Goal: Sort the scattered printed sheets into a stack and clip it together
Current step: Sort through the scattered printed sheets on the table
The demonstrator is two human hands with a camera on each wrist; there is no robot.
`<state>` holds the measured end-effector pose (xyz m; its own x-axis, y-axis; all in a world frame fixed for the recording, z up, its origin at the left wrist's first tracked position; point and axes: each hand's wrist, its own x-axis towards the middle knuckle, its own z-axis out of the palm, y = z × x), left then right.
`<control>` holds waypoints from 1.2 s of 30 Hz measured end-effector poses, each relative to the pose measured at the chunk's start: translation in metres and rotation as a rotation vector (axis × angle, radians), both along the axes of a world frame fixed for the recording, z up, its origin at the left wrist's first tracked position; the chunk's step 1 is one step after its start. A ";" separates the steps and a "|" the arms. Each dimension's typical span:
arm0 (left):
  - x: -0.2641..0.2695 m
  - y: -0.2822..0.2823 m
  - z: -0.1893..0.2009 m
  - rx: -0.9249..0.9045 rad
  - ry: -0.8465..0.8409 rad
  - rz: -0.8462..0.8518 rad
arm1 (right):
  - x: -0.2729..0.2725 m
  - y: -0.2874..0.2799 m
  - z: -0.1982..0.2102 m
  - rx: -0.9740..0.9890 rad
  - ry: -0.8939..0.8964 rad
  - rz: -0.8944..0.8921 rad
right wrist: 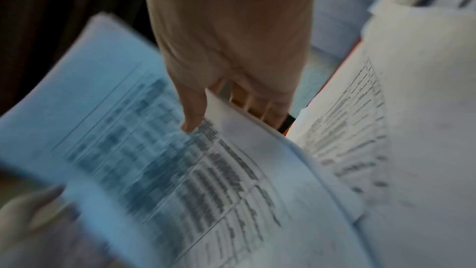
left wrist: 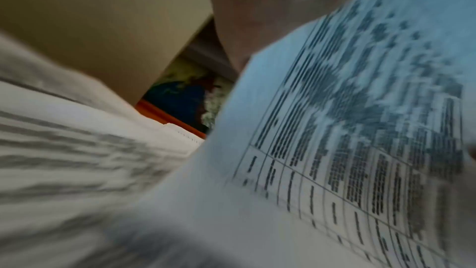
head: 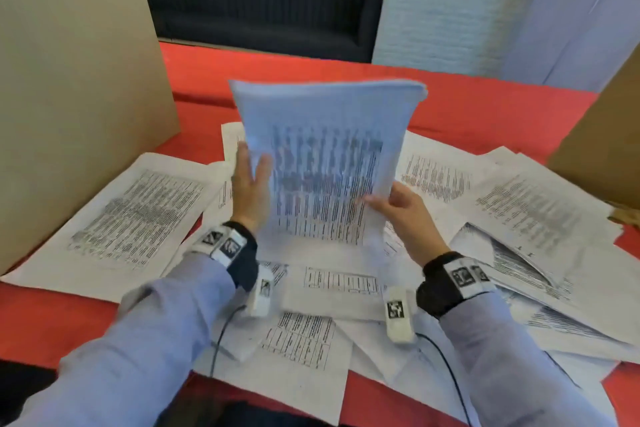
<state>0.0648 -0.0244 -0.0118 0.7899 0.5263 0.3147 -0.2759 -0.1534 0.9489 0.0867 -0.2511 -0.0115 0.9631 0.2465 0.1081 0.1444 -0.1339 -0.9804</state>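
Both hands hold a stack of printed sheets (head: 322, 163) upright above the middle of the table, its lower edge close to the loose papers below and its printed face turned toward the person. The print on it is blurred.

The left hand (head: 250, 184) lies along the stack's left edge with its fingers nearly straight and pointing up, pressed flat against the paper rather than wrapped round it. In the left wrist view the stack (left wrist: 347, 129) fills the right side and the fingers are mostly hidden behind it.

The right hand (head: 403, 210) grips the stack's lower right edge: the thumb lies across the printed face and the other fingers curl behind the sheets. The right wrist view shows this pinch plainly, with the right hand (right wrist: 231, 52) above and its thumb on the stack (right wrist: 128, 129) near the paper's edge.

Many loose sheets (head: 138, 215) lie scattered and overlapping on the red tablecloth (head: 485, 114), spread to the left, right and near side of the held stack. A tall cardboard panel (head: 76, 80) stands at the far left, and another cardboard piece (head: 602, 149) leans at the right edge. A dark sofa (head: 259, 17) sits beyond the table.
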 end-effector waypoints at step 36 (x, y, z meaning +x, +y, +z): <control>-0.008 0.075 0.063 0.940 0.589 0.078 | 0.022 -0.006 -0.062 -0.162 0.373 -0.168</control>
